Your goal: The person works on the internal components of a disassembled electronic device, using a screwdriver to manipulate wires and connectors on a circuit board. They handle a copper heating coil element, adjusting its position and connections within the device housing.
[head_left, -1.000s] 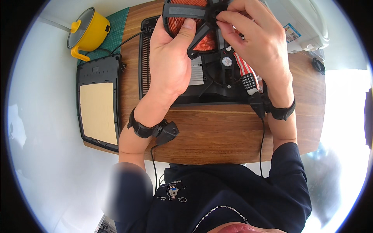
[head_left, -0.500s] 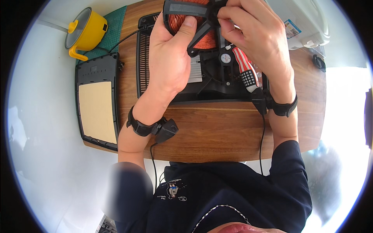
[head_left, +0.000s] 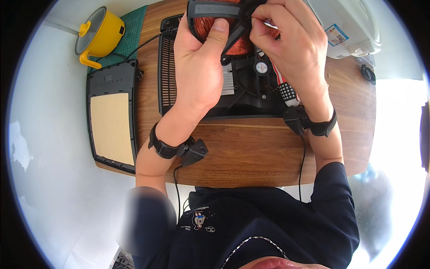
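Observation:
My left hand [head_left: 199, 76] grips a copper-wound induction coil [head_left: 242, 45] on a black spoked frame, its thumb pressed over one side. The coil is raised over an opened black appliance housing [head_left: 251, 106] and runs out of view at the top. My right hand [head_left: 295, 47] is closed in a pinch at the hub of the coil frame; what lies between its fingertips is hidden. Below that hand, a striped and starred handle [head_left: 288, 92] lies in the housing, partly covered by my wrist. A round white-labelled part [head_left: 261, 67] and a finned metal heat sink [head_left: 228, 80] also show inside.
A black panel with a cream inset [head_left: 112, 130] lies at the left. Behind it, a yellow electric pot [head_left: 101, 38] stands on a green cutting mat [head_left: 132, 33]. A white appliance [head_left: 345, 27] stands at the back right, near a black coiled item [head_left: 368, 74]. Wrist straps trail cables.
My right hand has shifted slightly left and turned at the hub, covering more of the striped handle. The coil has tilted a little in my left hand, which still holds it.

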The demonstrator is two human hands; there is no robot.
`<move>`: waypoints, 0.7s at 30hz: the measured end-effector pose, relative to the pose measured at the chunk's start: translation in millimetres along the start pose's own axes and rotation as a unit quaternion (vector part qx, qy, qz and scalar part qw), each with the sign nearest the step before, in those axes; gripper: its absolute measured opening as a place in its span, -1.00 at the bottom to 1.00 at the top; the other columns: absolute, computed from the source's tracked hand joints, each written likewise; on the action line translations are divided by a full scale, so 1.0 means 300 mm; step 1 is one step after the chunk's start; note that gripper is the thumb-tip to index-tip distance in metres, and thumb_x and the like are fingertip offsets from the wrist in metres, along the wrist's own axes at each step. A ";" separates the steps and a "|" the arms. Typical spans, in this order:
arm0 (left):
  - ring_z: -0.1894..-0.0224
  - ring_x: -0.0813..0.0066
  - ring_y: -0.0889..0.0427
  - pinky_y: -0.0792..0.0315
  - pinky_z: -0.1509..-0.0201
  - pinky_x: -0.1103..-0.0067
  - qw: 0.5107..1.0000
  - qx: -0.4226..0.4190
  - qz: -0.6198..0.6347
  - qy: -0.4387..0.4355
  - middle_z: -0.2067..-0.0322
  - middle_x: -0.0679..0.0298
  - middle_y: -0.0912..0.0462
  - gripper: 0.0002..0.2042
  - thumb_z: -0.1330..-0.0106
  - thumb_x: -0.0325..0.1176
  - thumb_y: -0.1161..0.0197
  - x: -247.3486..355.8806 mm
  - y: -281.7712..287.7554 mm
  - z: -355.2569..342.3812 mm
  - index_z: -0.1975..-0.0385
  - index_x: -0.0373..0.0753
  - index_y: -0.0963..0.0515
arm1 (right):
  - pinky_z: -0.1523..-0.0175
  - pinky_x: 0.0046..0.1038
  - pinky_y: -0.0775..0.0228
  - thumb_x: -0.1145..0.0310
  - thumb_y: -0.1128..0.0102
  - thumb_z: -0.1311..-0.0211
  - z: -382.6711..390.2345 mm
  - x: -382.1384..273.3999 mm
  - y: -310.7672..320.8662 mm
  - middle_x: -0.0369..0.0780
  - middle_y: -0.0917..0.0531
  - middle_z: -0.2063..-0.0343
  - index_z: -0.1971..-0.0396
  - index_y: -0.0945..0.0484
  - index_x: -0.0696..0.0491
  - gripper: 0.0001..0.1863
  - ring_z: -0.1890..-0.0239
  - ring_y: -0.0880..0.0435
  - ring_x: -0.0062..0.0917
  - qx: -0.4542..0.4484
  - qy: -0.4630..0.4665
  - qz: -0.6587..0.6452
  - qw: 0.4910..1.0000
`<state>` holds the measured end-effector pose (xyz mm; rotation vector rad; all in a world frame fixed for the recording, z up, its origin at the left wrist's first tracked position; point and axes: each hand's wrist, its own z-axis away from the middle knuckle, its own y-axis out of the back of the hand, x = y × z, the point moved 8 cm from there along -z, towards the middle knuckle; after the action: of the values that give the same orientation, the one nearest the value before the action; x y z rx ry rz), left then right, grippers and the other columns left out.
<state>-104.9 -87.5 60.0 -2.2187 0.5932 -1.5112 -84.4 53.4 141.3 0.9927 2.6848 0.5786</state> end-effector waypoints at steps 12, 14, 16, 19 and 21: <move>-0.15 0.44 -0.62 -0.50 -0.30 0.43 0.999 0.001 0.034 0.039 -0.12 0.26 -0.65 -0.69 -0.57 -0.52 -0.09 0.011 0.052 -0.006 -0.25 -0.22 -0.45 | 0.39 -0.47 -0.52 0.63 -0.44 -0.04 -0.029 0.026 0.040 -0.21 -0.65 0.38 0.33 -0.73 0.16 -0.84 0.45 -0.67 -0.46 0.009 -0.064 -0.064 0.996; -0.15 0.44 -0.62 -0.49 -0.30 0.43 0.998 -0.013 0.039 0.041 -0.11 0.26 -0.65 -0.70 -0.57 -0.52 -0.09 0.004 0.049 -0.003 -0.25 -0.22 -0.45 | 0.38 -0.46 -0.53 0.63 -0.45 -0.02 -0.028 0.028 0.046 -0.22 -0.65 0.39 0.34 -0.73 0.15 -0.84 0.46 -0.67 -0.45 0.013 -0.032 -0.037 0.999; -0.14 0.44 -0.62 -0.48 -0.31 0.44 0.998 -0.021 0.037 0.044 -0.11 0.26 -0.65 -0.70 -0.57 -0.52 -0.09 -0.004 0.050 0.000 -0.25 -0.23 -0.45 | 0.38 -0.44 -0.53 0.62 -0.47 0.01 -0.027 0.026 0.042 -0.23 -0.64 0.41 0.36 -0.73 0.14 -0.83 0.46 -0.66 -0.43 0.006 0.009 -0.008 1.000; -0.13 0.46 -0.62 -0.48 -0.31 0.46 0.999 -0.024 0.017 0.044 -0.10 0.26 -0.66 -0.70 -0.56 -0.53 -0.11 -0.014 0.055 0.002 -0.24 -0.24 -0.46 | 0.36 -0.41 -0.53 0.61 -0.47 0.02 -0.020 0.022 0.036 -0.23 -0.62 0.42 0.40 -0.71 0.14 -0.84 0.45 -0.66 -0.39 -0.017 0.019 -0.024 0.999; -0.12 0.47 -0.62 -0.48 -0.31 0.47 0.999 -0.021 -0.005 0.038 -0.09 0.27 -0.66 -0.70 -0.56 -0.54 -0.12 -0.014 0.054 0.002 -0.24 -0.25 -0.46 | 0.35 -0.39 -0.53 0.60 -0.46 0.02 -0.028 0.012 0.036 -0.23 -0.61 0.43 0.42 -0.68 0.14 -0.86 0.44 -0.65 -0.37 -0.017 0.027 -0.031 0.999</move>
<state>-107.8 -98.7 48.0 -2.2074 0.6431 -1.6084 -83.8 60.9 153.3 0.8951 2.7323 0.6461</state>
